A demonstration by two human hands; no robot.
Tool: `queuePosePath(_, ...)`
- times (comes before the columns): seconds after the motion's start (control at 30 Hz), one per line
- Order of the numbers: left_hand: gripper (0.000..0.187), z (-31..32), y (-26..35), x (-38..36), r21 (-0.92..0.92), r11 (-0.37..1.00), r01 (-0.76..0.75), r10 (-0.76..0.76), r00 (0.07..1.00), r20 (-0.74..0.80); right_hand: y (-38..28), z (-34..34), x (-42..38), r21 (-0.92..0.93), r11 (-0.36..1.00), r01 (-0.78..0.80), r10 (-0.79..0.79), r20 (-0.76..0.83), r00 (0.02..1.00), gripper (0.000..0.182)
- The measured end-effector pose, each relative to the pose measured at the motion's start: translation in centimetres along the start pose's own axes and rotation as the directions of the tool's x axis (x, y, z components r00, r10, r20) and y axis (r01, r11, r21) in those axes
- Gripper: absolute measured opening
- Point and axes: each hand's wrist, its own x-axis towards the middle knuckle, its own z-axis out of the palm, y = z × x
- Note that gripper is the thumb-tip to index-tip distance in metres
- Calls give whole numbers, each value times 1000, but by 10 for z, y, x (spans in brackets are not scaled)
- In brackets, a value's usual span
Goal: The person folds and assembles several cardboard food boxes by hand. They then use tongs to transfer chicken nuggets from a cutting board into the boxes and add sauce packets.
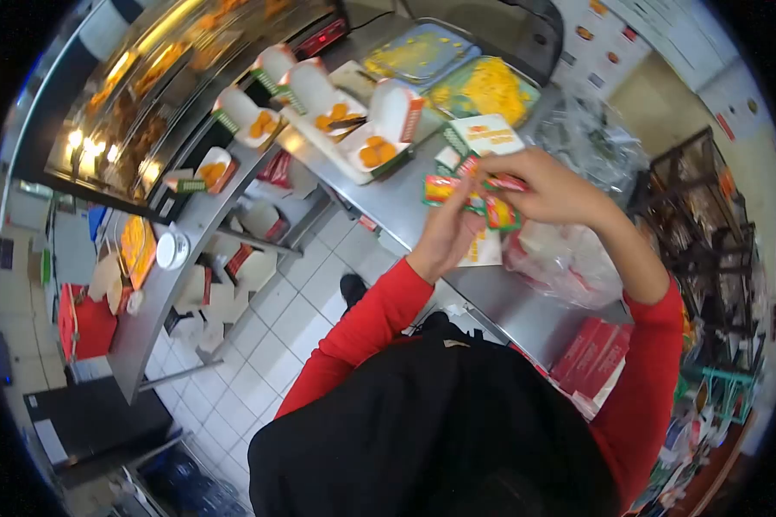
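Both my hands meet over the steel counter [379, 211], handling small red, yellow and green packets [501, 213]. My left hand [447, 228] has its fingers closed round some packets, one of which [441, 189] sticks out on its left side. From the right, my right hand [547, 185] pinches more of them, with a red one under its fingers. Beneath the hands lies a white printed carton or paper [489, 135], partly hidden. Left of the hands, an open box [397, 112] holds round golden pieces [378, 152].
Other open food boxes [315, 86] line the counter. Behind them are a tray of yellow shreds [491, 90] and a bluish tray [422, 53]. Plastic bags [569, 258] lie right of my hands. A lit food display [159, 77] stands at upper left, and a white-lidded cup [172, 250] below it.
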Motion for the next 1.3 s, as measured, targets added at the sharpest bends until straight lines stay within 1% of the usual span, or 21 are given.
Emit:
queuePosePath(0.1,31,-36,62,-1,240,928,-284,335,919,-206,23,35,76,258,911,-323,278,196,940,17)
queuePosePath(0.2,32,-73,129,1,375,874,-310,434,845,-312,60,75,126,400,852,-337,392,-63,918,19)
queuePosePath(0.3,38,-116,186,-1,570,801,-185,456,806,-378,86,98,162,466,794,-389,515,-176,839,22)
queuePosePath(0.33,35,-126,205,-3,605,795,-48,374,824,-426,91,103,172,375,819,-434,525,-186,831,21)
queuePosePath(0.4,33,-150,232,-2,632,774,26,290,874,-390,102,120,186,4,919,-395,360,-416,835,21)
queuePosePath(0.43,33,-160,241,-1,646,761,63,243,895,-373,106,128,192,-191,904,-383,248,-495,833,21)
queuePosePath(0.47,33,-163,249,2,620,782,55,227,903,-366,101,126,199,-109,870,-482,392,-440,808,19)
queuePosePath(0.57,31,-175,265,12,576,811,107,162,904,-396,111,129,204,-88,818,-568,511,-343,789,20)
queuePosePath(0.6,29,-180,270,16,552,824,130,143,894,-424,114,128,205,-89,813,-575,514,-353,782,25)
queuePosePath(0.67,25,-189,276,20,502,847,176,104,870,-481,112,126,217,41,822,-568,530,-419,737,26)
queuePosePath(0.7,25,-193,281,20,522,829,201,72,887,-456,106,122,227,104,825,-556,538,-447,715,27)
queuePosePath(0.73,25,-197,289,20,543,811,217,45,903,-427,100,116,241,176,752,-636,653,-336,679,32)
queuePosePath(0.83,25,-196,308,21,613,767,189,66,928,-368,96,113,287,456,590,-666,796,-191,574,44)
queuePosePath(0.87,26,-194,313,20,635,754,168,90,931,-353,94,117,304,512,625,-590,764,-248,595,41)
queuePosePath(0.97,27,-198,328,16,615,784,84,168,925,-340,135,137,334,399,599,-694,799,-239,552,34)
queuePosePath(1.03,28,-207,336,12,629,776,52,220,912,-347,150,150,343,128,639,-758,726,-424,541,31)
queuePosePath(1.1,29,-213,348,12,646,763,17,278,894,-351,150,154,350,-195,583,-789,580,-580,572,30)
queuePosePath(1.13,29,-216,355,13,656,755,1,307,883,-354,148,154,351,-163,533,-830,610,-606,510,29)
queuePosePath(1.23,27,-237,381,22,690,715,-110,460,818,-347,131,135,365,212,822,-529,526,-637,563,27)
queuePosePath(1.27,25,-239,391,23,705,698,-129,501,791,-351,128,128,377,285,875,-392,479,-636,605,31)
queuePosePath(1.3,24,-242,400,24,720,678,-147,540,763,-354,119,119,392,278,906,-320,423,-642,640,28)
